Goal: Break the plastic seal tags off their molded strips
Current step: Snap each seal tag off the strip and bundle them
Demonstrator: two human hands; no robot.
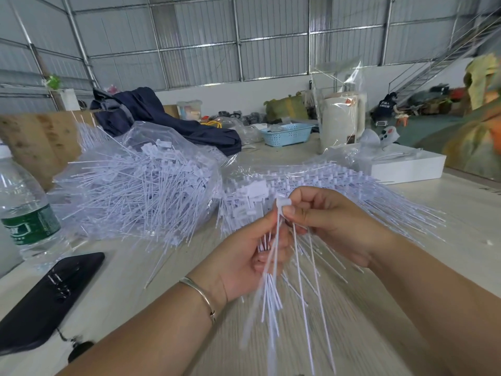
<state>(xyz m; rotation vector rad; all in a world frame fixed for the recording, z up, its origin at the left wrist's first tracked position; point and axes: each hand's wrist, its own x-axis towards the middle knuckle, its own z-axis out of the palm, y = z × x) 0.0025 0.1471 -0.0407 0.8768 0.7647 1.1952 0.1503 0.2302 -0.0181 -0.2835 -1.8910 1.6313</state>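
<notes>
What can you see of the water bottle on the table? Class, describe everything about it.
The water bottle stands upright at the table's left edge, partly cut off by the frame. It is clear, ribbed plastic with a white cap and a green label band with white print too blurred to read. Whether it holds water cannot be told. Neither hand touches it. A black phone lies just in front of it, and the bagged heap of white seal tags sits to its right.

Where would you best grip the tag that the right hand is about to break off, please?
Pinch the tag's blocky white head from above, as the right hand does: it is the only thick, flat part. The left hand grips the thin tails below.
</notes>
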